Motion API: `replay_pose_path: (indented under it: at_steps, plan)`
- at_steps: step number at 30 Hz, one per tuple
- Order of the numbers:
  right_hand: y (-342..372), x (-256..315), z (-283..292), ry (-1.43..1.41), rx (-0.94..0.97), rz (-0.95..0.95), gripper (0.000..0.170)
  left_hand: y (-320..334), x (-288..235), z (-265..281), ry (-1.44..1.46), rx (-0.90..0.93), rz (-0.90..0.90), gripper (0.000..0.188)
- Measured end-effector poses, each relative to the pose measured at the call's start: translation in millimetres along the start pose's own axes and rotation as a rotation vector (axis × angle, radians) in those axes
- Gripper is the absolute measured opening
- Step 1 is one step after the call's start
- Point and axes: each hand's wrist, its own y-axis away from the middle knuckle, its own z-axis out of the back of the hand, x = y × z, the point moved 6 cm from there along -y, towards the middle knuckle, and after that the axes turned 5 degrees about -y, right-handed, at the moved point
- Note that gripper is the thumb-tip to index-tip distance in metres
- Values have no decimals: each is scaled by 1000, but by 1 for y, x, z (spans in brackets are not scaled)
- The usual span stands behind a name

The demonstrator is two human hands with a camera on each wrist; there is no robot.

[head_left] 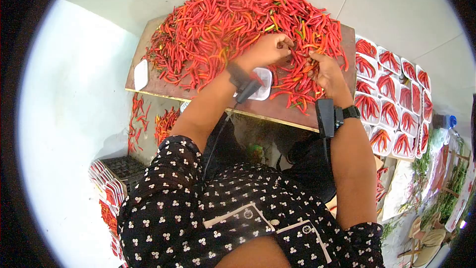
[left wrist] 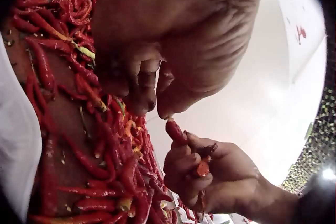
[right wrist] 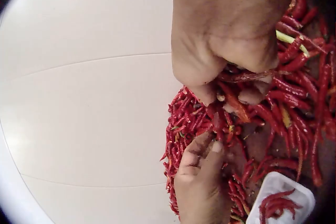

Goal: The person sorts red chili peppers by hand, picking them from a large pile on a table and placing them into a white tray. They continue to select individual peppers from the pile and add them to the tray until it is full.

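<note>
My right hand (head_left: 329,72) holds several red chilies with its fingers curled round them, at the right part of a big chili heap (head_left: 213,30). One red chili (left wrist: 176,131) sticks up from that hand toward my left hand (head_left: 270,49). In the left wrist view, the left thumb and fingertips meet this chili's end, partly hidden by the hand itself. A dark, wrinkled chili (right wrist: 254,76) lies across the right palm in the right wrist view. Below the left wrist, a white foam tray (head_left: 263,83) stands near the table's front edge; the right wrist view shows a few red chilies (right wrist: 278,205) in it.
The heap covers most of a brown table (head_left: 302,116). An upturned white tray (head_left: 141,74) lies at its left edge. Rows of filled chili trays (head_left: 389,114) stand to the right. More stacked trays (head_left: 106,183) and loose chilies (head_left: 139,124) are at lower left.
</note>
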Motion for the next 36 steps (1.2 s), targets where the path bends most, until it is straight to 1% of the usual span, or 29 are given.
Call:
replay_pose_path:
  at_steps: [2,4,6,7,9,10,12,13,15,19,21,22,24,25,27,31,33,36]
  plan:
    - [5,4,-5,-32,-24,0,10,3,5,3,-36,4,23,18]
    - [11,8,-12,-99,18,15,10,5,9,8,-71,9,46,16]
    - [12,9,-16,-133,25,36,11,10,14,-4,-247,293,76,20]
    - [12,10,-16,-168,31,56,13,10,18,-6,-247,294,76,20]
    - [9,9,-16,-185,48,35,12,16,20,-17,-587,372,-155,21]
    - [8,9,-16,-202,66,14,13,17,27,-23,-587,372,-155,21]
    - [7,9,-16,-186,76,14,12,19,37,-39,-705,407,-231,23]
    - [7,12,-13,-172,88,13,12,17,35,-44,-707,408,-228,23]
    - [7,12,-13,-179,97,10,13,18,38,-48,-805,403,-199,29]
    - [10,13,-16,-182,94,14,14,19,24,-46,-824,452,-162,32]
    - [10,12,-17,-182,94,11,14,18,25,-44,-914,469,-114,31]
    - [9,11,-17,-182,93,8,14,16,31,-42,-914,469,-114,31]
    - [8,11,-16,-188,120,-3,14,14,28,-34,-874,336,-352,15]
    - [8,11,-17,-195,148,-16,13,14,24,-33,-875,337,-353,15]
    - [9,11,-15,-189,138,-11,13,12,19,-26,-831,311,-278,12]
    - [7,11,-14,-169,100,2,11,12,19,-25,-813,347,-316,12]
    - [5,10,-12,-170,88,-5,11,12,20,-27,-838,361,-404,13]
    - [7,12,-11,-168,75,-4,11,6,30,-33,-820,402,-361,14]
